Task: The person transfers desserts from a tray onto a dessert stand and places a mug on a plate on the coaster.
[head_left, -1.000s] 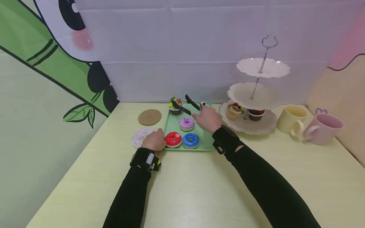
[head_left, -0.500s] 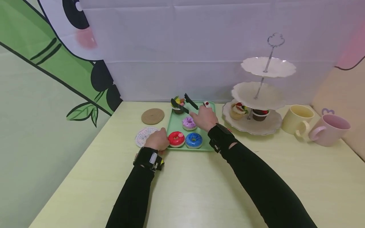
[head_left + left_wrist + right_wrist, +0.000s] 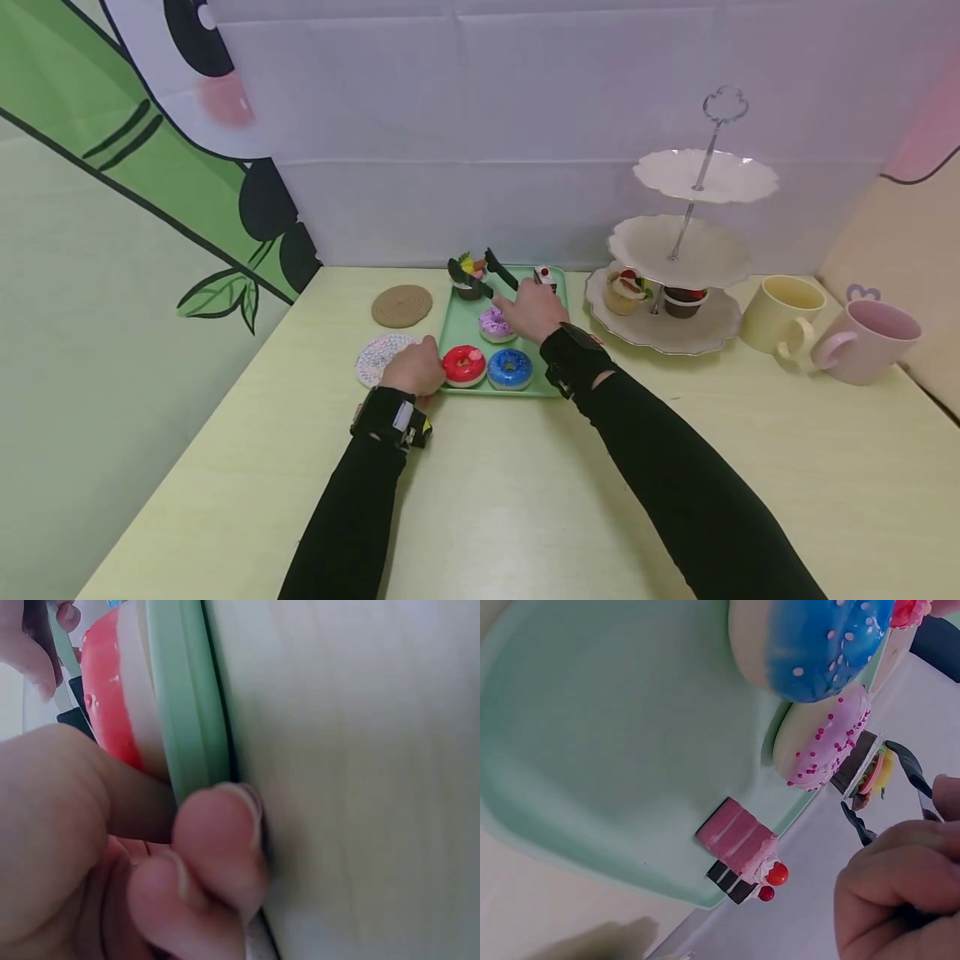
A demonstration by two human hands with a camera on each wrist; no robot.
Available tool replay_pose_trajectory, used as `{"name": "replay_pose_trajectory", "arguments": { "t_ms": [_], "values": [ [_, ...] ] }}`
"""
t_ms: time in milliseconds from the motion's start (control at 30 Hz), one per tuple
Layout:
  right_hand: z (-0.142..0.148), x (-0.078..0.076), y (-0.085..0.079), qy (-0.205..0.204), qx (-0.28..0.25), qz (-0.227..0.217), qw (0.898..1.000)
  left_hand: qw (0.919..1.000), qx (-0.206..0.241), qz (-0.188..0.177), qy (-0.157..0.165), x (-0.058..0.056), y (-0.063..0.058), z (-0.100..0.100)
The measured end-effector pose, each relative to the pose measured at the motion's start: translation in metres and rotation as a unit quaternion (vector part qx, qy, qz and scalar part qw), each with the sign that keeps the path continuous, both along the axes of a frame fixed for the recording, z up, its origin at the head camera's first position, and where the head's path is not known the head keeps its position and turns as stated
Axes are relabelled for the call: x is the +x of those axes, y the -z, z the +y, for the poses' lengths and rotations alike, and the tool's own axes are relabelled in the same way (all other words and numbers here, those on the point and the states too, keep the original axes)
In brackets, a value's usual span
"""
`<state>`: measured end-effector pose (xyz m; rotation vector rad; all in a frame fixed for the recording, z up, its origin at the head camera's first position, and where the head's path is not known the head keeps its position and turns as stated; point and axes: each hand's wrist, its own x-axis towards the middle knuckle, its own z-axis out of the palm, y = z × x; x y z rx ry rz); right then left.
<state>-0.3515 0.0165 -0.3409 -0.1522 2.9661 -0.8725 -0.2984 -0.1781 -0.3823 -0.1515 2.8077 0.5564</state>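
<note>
My left hand (image 3: 412, 367) pinches the near left corner of the green tray (image 3: 542, 371); in the left wrist view its fingertips (image 3: 217, 825) curl at the rim. Tongs with black tips (image 3: 501, 269) are gripped in my right hand (image 3: 534, 310) over the tray's far part. Their parted tips stand on either side of a fruit-topped cupcake (image 3: 874, 780) at the far left corner. Lying on the tray are a red donut (image 3: 463, 367), a blue donut (image 3: 510, 370) and a purple donut (image 3: 495, 325). Pink and dark cake slices (image 3: 739, 838) sit at the far right corner.
Right of the tray stands a white three-tier stand (image 3: 678, 250), with two cupcakes on its bottom plate. A yellow mug (image 3: 772, 317) and a pink mug (image 3: 862, 346) are farther right. Left lie a woven coaster (image 3: 402, 307) and a speckled coaster (image 3: 372, 360). A printed cloth hangs behind.
The head view has shifted slightly. My right hand and the tongs have moved a little left, uncovering more of the cake slices. My left hand stays at the tray's corner.
</note>
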Motion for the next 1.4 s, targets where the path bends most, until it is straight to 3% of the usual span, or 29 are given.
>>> {"name": "replay_pose_trajectory", "arguments": {
  "t_ms": [500, 1033, 1400],
  "values": [
    [-0.006, 0.003, 0.003, 0.0, 0.043, -0.01, 0.999, 1.0, 0.002, 0.003, -0.004, -0.001, 0.001, 0.0],
    [-0.009, 0.005, 0.005, -0.013, 0.04, -0.011, 0.999, 1.0, -0.002, 0.002, -0.007, -0.001, 0.002, 0.0],
    [-0.009, 0.003, 0.011, -0.012, 0.1, -0.008, 0.995, 0.9998, -0.011, 0.015, 0.001, -0.002, 0.002, 0.0]
  ]
}}
